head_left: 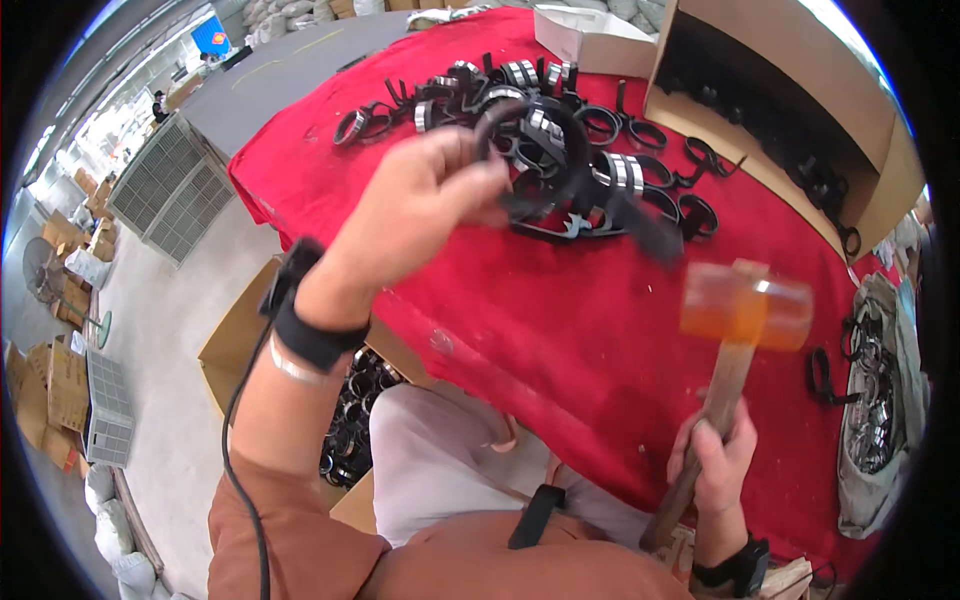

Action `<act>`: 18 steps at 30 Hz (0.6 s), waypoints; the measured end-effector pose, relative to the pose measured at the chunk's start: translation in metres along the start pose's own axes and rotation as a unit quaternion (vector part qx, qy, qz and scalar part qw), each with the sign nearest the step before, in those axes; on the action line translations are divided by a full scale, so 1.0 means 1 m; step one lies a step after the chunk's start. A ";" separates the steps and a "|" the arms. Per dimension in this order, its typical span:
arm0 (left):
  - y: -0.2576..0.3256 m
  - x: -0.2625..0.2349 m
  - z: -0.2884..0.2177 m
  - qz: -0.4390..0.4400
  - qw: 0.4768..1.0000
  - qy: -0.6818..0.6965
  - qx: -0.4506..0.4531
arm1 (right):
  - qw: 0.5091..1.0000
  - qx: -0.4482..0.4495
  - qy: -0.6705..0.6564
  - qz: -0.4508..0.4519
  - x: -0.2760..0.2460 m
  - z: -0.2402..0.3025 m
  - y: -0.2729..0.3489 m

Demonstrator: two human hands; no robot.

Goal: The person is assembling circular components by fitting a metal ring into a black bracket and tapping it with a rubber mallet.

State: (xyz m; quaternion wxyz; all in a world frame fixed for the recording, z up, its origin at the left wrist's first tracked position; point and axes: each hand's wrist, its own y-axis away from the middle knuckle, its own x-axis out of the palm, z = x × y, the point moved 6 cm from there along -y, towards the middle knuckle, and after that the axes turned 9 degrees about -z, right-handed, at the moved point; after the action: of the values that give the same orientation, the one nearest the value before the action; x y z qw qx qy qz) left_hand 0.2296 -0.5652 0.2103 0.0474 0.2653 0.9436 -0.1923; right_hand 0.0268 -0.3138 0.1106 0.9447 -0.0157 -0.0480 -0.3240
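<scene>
My left hand (425,195) is raised over the table, its fingers closed on the rim of a black ring with a short handle (645,230). The ring is blurred and hangs above the pile. Lower right, my right hand (718,455) wraps round the wooden shaft of a mallet (748,308) with a see-through orange head. The mallet's head points up and away from me, over bare red cloth. Behind the held ring spreads a pile of black rings with handles and shiny silver bands (620,172), partly hidden by it.
A red cloth (590,330) covers the table. At the back right stands an open cardboard box (790,60) of black parts, beside a white box (590,40). A sack of rings (870,400) lies at the right edge. Below the table's left edge sits a carton of rings (235,335).
</scene>
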 end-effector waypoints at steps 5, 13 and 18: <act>0.098 0.048 0.017 0.058 0.982 0.167 -0.060 | 0.999 -0.002 0.011 0.046 0.023 0.000 -0.026; 0.138 0.085 0.025 -0.043 0.987 0.085 0.127 | 0.970 0.139 -0.047 0.196 0.079 -0.005 0.003; 0.156 0.094 0.016 -0.131 0.957 0.048 0.254 | 0.965 0.122 -0.079 0.217 0.084 -0.039 -0.003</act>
State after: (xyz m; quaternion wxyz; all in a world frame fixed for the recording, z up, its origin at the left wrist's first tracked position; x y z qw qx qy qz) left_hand 0.2298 -0.4038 0.1249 -0.0928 0.1511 0.8914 -0.4171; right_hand 0.0940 -0.3693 0.0798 0.9804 0.0635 -0.1573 -0.1003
